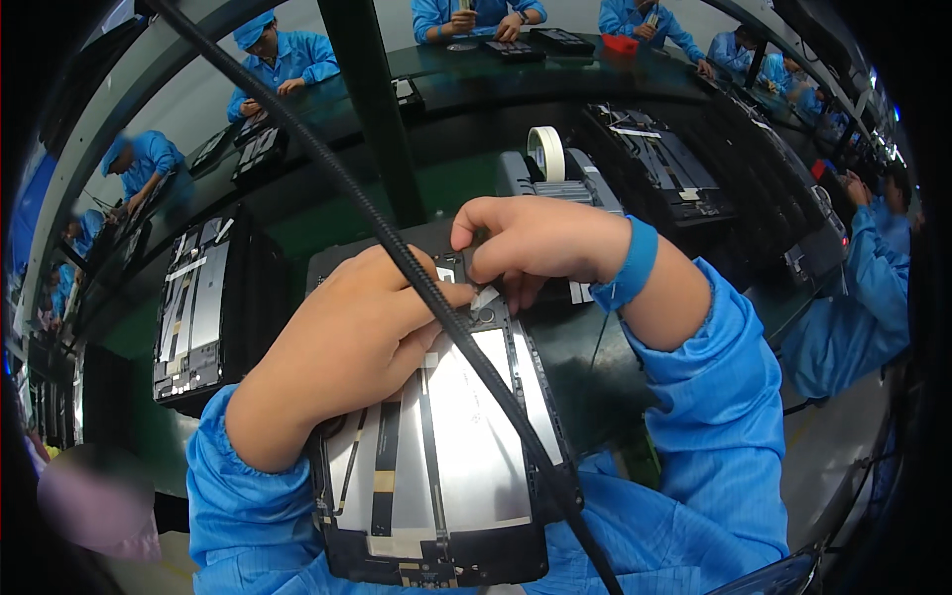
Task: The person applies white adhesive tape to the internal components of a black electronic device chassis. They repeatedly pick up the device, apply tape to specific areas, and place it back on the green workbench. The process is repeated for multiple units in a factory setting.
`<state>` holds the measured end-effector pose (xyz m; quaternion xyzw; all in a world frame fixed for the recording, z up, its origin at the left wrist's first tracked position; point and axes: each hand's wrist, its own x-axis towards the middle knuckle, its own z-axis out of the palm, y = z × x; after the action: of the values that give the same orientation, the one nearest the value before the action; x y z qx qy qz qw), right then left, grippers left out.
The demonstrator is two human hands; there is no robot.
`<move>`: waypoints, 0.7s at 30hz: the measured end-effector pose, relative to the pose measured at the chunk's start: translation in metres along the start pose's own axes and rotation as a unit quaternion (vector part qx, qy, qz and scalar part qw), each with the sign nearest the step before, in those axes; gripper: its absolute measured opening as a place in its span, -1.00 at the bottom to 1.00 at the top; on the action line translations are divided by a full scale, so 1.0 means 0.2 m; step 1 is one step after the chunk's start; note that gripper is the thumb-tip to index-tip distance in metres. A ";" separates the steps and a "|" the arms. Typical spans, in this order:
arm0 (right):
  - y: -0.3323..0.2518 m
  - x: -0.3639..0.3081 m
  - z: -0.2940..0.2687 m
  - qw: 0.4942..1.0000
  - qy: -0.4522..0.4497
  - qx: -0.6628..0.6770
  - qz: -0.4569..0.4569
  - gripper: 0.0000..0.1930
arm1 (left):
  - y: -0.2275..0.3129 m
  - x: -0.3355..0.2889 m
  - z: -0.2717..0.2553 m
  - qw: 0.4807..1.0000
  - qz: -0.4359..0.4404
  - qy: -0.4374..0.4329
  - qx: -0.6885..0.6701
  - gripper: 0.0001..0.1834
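Note:
An opened tablet lies before me, its silver inner plate, dark flat cables and black frame exposed. Over its far end both hands meet. My left hand rests across the upper left part, fingers bent together near a small silvery-white scrap. My right hand comes in from the right with curled fingers, a blue band round its wrist. Thumb and index look pinched close to the same scrap; whatever is between them is too small to make out. A black braided cable crosses in front and partly hides the left fingertips.
A tape dispenser with a white roll stands beyond my right hand. Stacked open tablets sit at left, more tablets in black trays at right. A dark green post rises ahead. Several people in blue work around the green table.

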<state>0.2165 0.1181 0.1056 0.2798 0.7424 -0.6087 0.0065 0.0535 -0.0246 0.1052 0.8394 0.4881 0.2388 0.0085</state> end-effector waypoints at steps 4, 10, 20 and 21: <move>0.04 -0.01 -0.03 0.998 -0.038 0.002 -0.044 -0.54 | -0.01 0.01 0.00 1.000 0.003 0.001 -0.006 -0.67; 0.10 0.01 -0.06 0.996 -0.050 0.009 -0.080 -0.49 | -0.02 0.09 -0.03 0.997 -0.041 -0.007 -0.063 -0.76; 0.13 0.01 -0.04 0.994 -0.027 0.018 -0.108 -0.42 | -0.03 0.19 0.02 0.981 -0.149 -0.100 -0.076 -0.86; 0.12 0.01 -0.03 0.994 -0.024 0.016 -0.104 -0.43 | -0.03 0.19 0.03 0.978 -0.160 -0.100 -0.084 -0.86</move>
<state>0.2276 0.1271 0.0849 0.1861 0.7576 -0.6242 -0.0434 0.0661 0.0107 0.1137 0.7665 0.5910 0.1892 0.1659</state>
